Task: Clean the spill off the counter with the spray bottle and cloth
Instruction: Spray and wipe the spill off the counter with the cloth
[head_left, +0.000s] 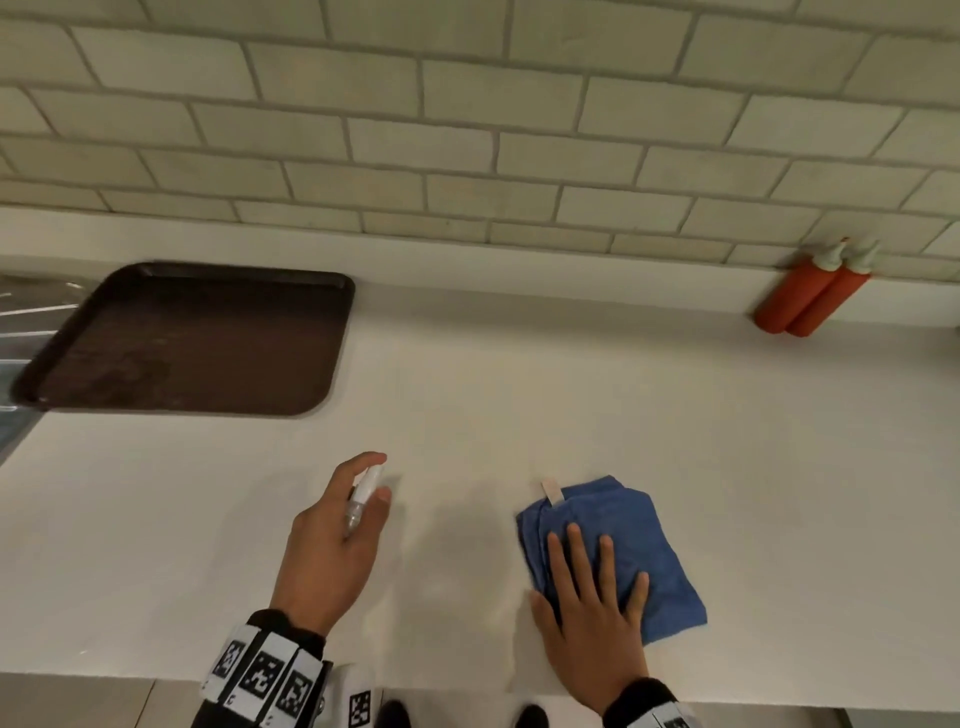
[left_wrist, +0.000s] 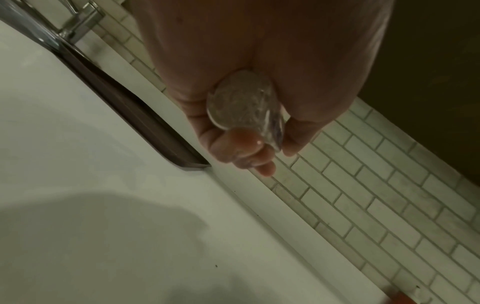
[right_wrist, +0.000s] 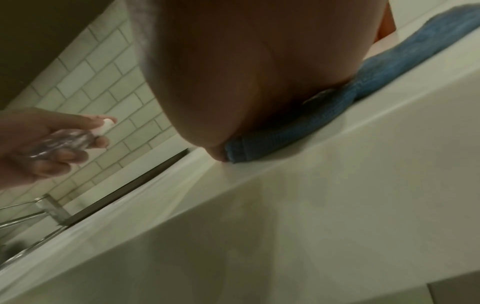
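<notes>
Here, seen from the head, the left hand (head_left: 327, 540) holds a small clear plastic spray bottle with a white nozzle (head_left: 361, 501) above the pale white surface (head_left: 467, 389), fingers wrapped round the body and the index finger lying over the top of the nozzle. The right hand (head_left: 592, 618) lies flat with straight fingers on a folded blue cloth (head_left: 623, 525), which rests near the front edge of the surface, toward its right half; a pale tag sticks out of the cloth's far left corner. A dark brown rectangular tray (head_left: 192, 338) sits toward the back left corner, and two orange squeeze bottles with pale caps (head_left: 810, 291) stand against the tiled wall (head_left: 467, 130) at the back right.

From the left wrist, the round clear base of the spray bottle (left_wrist: 241, 100) shows between the curled fingers (left_wrist: 244, 139), with the tray's edge (left_wrist: 135, 115) beyond it.

From the right wrist, the palm presses down on the blue cloth (right_wrist: 376, 82), the thumb tip touching the surface at its folded edge. The left hand (right_wrist: 39, 144) with the bottle (right_wrist: 67, 142) hangs above the surface farther off.
</notes>
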